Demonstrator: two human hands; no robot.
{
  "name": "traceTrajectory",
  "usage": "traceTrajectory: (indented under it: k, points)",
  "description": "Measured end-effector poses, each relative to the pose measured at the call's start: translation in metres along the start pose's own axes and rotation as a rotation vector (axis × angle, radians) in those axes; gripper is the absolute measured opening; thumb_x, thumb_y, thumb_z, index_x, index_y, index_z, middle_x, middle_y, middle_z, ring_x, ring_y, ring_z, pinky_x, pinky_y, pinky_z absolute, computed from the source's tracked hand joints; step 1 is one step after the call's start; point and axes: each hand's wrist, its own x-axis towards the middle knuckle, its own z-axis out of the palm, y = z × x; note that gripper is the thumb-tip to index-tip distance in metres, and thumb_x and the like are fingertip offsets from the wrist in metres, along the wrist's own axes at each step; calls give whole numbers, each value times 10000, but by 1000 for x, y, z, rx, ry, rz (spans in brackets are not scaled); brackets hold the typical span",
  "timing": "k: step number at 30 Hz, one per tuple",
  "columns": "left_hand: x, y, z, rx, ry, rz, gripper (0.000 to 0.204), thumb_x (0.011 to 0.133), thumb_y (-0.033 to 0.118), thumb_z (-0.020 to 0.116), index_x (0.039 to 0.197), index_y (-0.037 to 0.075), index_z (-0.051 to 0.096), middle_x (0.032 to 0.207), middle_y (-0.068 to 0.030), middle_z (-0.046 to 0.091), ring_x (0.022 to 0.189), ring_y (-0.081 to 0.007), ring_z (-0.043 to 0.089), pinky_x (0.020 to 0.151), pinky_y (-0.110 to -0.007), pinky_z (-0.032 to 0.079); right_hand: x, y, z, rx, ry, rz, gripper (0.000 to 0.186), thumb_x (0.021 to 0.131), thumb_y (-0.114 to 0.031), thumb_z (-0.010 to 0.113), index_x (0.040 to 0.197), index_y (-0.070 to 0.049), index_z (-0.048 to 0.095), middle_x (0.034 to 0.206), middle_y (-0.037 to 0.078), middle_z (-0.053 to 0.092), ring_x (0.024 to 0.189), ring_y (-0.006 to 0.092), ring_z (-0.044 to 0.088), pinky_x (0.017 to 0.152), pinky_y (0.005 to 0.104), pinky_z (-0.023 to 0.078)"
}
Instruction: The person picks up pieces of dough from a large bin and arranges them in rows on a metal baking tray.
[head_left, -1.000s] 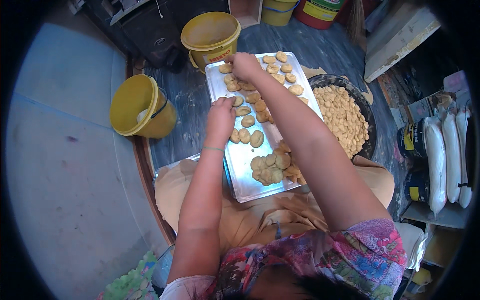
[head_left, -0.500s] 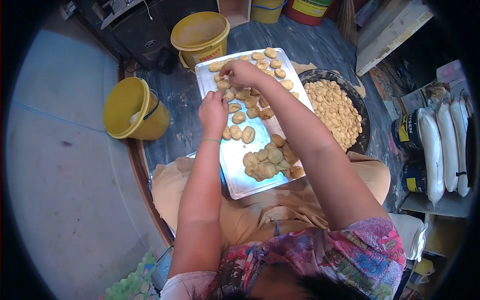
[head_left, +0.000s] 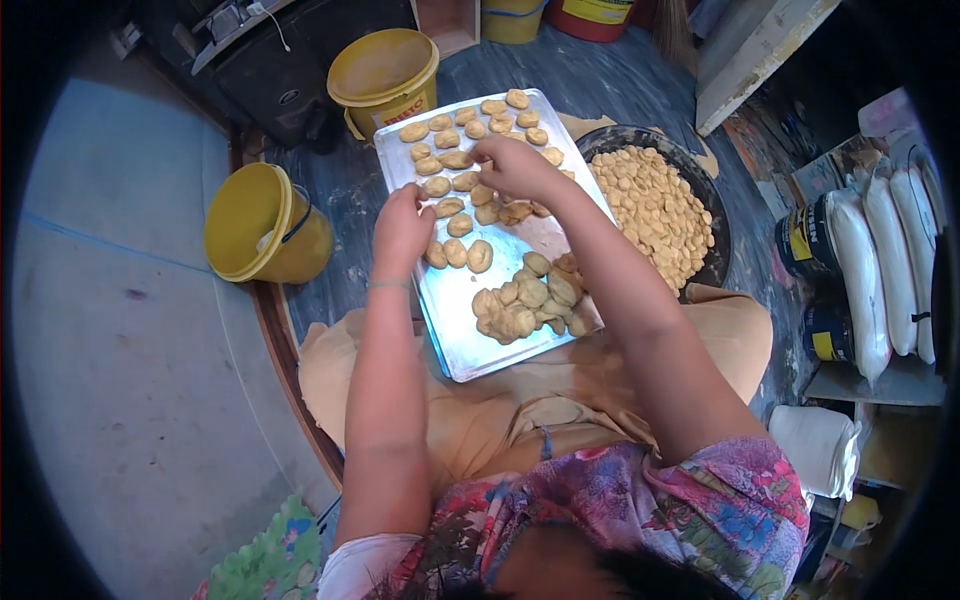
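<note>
A silver metal tray [head_left: 450, 345] lies across my lap, its far half set with loose rows of flattened yellow-brown dough pieces [head_left: 479, 256]. My left hand [head_left: 403, 228] is at the tray's left edge, thumb and forefinger apart beside two of the pieces. Over the middle of the rows, my right hand [head_left: 520, 168] has bent fingers, with a gap between thumb and forefinger; some pieces beneath it are hidden. Nothing shows in either hand. A heaped clump of dough pieces [head_left: 520, 305] sits on the tray's near right part.
Right of the tray stands a wide dark round pan [head_left: 722, 215] full of small dough pieces. One yellow bucket [head_left: 318, 245] stands at the left and another yellow bucket [head_left: 400, 103] beyond the tray. Packed white bags [head_left: 858, 290] line the right side.
My right hand has shifted right and slightly nearer over the rows. My left hand has drawn back a little to the tray's left edge, uncovering more dough pieces. The view has shifted slightly.
</note>
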Motion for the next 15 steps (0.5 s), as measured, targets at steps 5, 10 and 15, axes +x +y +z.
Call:
traceTrajectory:
  k: [5,10,15]
  points:
    - [-32,25,-27,69,-396,-167,346,742,159,654,1069,61,597,973,-182,597,934,-340,598,817,-395,477,-68,-3,21,40,-181,-53,309,711,-169,704,993,-58,648,965,126,645,889,274,624,786,361,490]
    - [-57,19,-18,82,-439,13,383,733,186,703,1092,90,607,1044,-148,563,999,-320,577,864,-390,458,-90,-28,25,-208,-251,145,350,676,-234,707,992,-93,652,919,125,663,916,307,626,811,393,481]
    - [-67,27,7,181,-311,111,334,751,216,695,1071,139,637,945,-90,598,960,-284,587,823,-408,435,-95,-10,18,-285,-119,285,289,700,-224,668,957,-95,648,907,136,667,891,293,641,773,387,490]
